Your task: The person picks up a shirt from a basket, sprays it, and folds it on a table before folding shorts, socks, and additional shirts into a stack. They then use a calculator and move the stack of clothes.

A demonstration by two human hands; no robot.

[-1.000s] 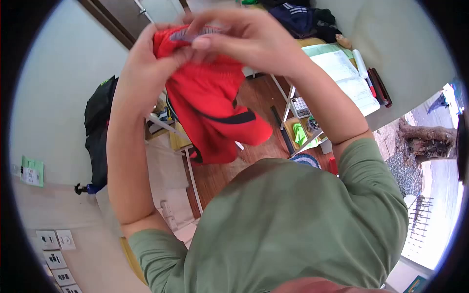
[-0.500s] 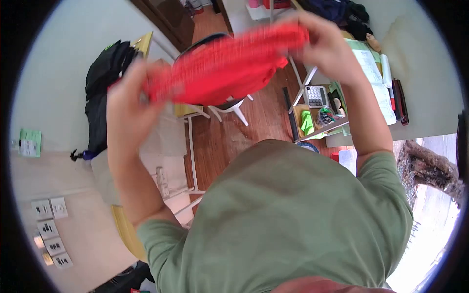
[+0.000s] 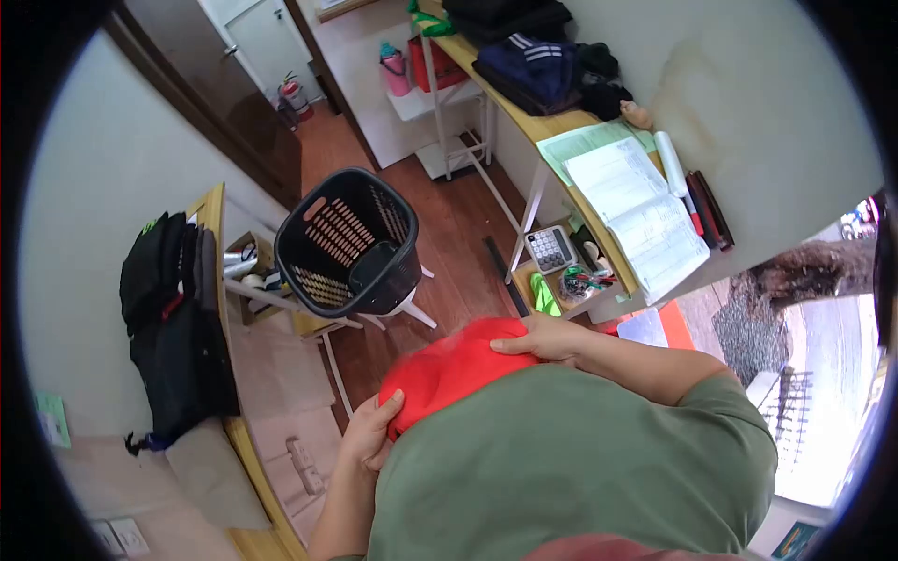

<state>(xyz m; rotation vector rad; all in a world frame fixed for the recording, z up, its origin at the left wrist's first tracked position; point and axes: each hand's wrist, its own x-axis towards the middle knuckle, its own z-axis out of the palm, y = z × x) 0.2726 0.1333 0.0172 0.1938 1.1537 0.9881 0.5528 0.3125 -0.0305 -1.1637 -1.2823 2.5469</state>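
A red garment (image 3: 458, 365) is stretched between my hands, low in front of my green shirt. My left hand (image 3: 368, 435) pinches its left end, thumb on top. At the far end, my right hand (image 3: 552, 338) grips the upper right edge, with its thumb lying across the cloth and the fingers partly hidden underneath. My shirt hides the lower part of the cloth, so its exact kind does not show. Beyond it, a black laundry basket (image 3: 400, 288) with slotted sides sits on a white stool (image 3: 412, 309), with no clothes visible inside.
Folded dark clothes (image 3: 173, 318) lie on the left table; more dark clothes (image 3: 533, 70) are stacked at the back right. An open notebook (image 3: 636, 196) lies on the right table, above a calculator (image 3: 550, 249). A fire extinguisher (image 3: 296, 95) stands by the far doorway.
My hands have come down from high in front of me to waist level, bringing the red garment closer to my body. The black basket, previously mostly covered by it, is now in full view.
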